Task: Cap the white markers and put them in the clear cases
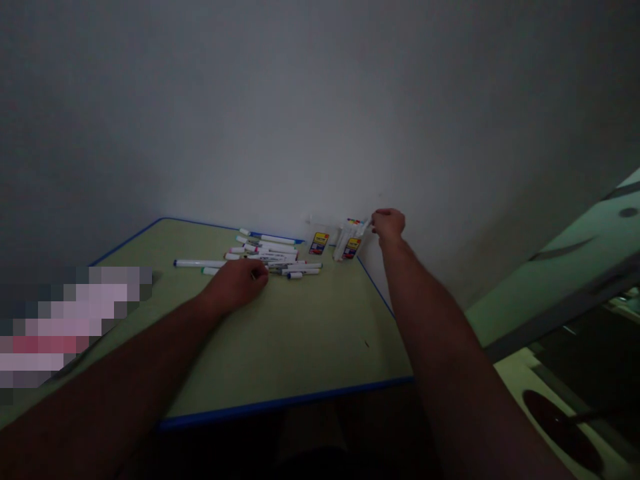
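Note:
My right hand (390,223) is at the back right, its fingers pinched on a white marker (367,225) at the top of a clear plastic case (351,248). Several white markers stand in that case, with coloured ends showing at its top. Beside it is a second clear case (319,243) with a yellow and blue label. My left hand (241,283) rests low over the table by a loose pile of white markers (273,255). Its fingers are curled together, and what they hold, if anything, is hidden.
The pale table (280,347) has a blue edge and stands against a grey wall (280,120). A long white marker (197,263) lies left of the pile. A blurred-out item (75,327) is at the left. A dark round object (563,430) shows at the lower right.

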The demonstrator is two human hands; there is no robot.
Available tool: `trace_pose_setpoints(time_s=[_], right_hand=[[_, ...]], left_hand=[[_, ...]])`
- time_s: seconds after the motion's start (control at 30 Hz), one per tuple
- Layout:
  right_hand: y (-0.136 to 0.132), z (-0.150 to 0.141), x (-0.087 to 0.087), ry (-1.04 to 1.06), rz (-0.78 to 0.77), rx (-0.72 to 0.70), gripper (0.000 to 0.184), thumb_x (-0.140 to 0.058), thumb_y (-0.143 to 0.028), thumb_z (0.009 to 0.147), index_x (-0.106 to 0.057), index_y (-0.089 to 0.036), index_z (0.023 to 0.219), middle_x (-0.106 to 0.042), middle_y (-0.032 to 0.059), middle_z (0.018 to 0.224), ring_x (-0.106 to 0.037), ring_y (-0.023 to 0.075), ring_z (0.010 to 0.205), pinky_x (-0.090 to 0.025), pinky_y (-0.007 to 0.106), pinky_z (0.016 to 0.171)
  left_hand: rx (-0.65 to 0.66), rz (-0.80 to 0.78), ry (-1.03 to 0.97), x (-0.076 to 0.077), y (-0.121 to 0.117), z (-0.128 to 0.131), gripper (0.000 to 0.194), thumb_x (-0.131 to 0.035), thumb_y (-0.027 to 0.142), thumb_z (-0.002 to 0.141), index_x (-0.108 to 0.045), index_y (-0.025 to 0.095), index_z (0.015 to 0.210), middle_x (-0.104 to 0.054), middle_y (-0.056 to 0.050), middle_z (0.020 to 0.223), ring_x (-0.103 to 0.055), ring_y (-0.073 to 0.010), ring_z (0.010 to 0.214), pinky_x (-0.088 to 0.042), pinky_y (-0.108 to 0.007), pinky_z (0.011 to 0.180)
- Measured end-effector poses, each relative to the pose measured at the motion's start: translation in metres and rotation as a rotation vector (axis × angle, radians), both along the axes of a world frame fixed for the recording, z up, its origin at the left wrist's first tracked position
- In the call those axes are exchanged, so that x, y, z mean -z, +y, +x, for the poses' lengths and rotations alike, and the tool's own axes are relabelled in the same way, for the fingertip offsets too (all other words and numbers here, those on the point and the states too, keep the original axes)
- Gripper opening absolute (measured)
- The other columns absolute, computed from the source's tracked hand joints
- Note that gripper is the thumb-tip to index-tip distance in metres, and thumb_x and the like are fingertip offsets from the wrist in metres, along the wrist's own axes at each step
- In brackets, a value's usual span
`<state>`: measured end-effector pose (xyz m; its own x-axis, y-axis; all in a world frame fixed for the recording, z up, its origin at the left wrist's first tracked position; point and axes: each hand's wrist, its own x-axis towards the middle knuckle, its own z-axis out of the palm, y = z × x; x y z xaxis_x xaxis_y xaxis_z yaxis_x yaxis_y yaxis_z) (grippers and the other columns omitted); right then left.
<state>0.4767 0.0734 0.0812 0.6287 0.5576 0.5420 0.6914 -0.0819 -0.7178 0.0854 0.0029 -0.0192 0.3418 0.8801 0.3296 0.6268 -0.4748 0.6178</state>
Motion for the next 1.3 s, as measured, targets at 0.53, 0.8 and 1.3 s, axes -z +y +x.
trace_pose_setpoints(time_s=[0.53, 0.8, 1.3], right_hand=[[0.008, -0.008, 0.005, -0.209, -0.250, -0.059, 0.018, -0.078, -0.015, 0.069, -0.082, -0.017, 0.086, -0.079, 0.0081, 0.090, -0.073, 0.0203, 0.088, -0.054, 0.030, 0.083], [0.004, -0.014, 0.006, -0.181, -0.238, -0.044, 0.020, -0.078, -0.015, 0.071, -0.082, -0.016, 0.090, -0.079, 0.0104, 0.094, -0.073, 0.0218, 0.092, -0.054, 0.032, 0.087], [-0.061, -0.124, 0.045, -0.118, -0.050, -0.373, 0.029, -0.066, -0.035, 0.089, -0.068, -0.017, 0.067, -0.068, 0.0029, 0.067, -0.062, 0.0161, 0.066, -0.046, 0.029, 0.068]], left_hand=[[0.016, 0.015, 0.111, -0.002, -0.001, 0.000, 0.021, -0.057, 0.037, 0.079, -0.073, 0.024, 0.079, -0.077, -0.006, 0.083, -0.069, -0.0256, 0.077, -0.050, -0.035, 0.075], [0.019, -0.002, 0.120, -0.001, -0.002, -0.001, 0.021, -0.056, 0.035, 0.081, -0.073, 0.022, 0.080, -0.077, -0.007, 0.084, -0.070, -0.0268, 0.079, -0.051, -0.037, 0.077], [0.009, -0.015, 0.150, -0.004, -0.005, -0.002, 0.024, -0.055, 0.033, 0.083, -0.074, 0.019, 0.086, -0.078, -0.009, 0.090, -0.070, -0.0247, 0.083, -0.051, -0.036, 0.079]])
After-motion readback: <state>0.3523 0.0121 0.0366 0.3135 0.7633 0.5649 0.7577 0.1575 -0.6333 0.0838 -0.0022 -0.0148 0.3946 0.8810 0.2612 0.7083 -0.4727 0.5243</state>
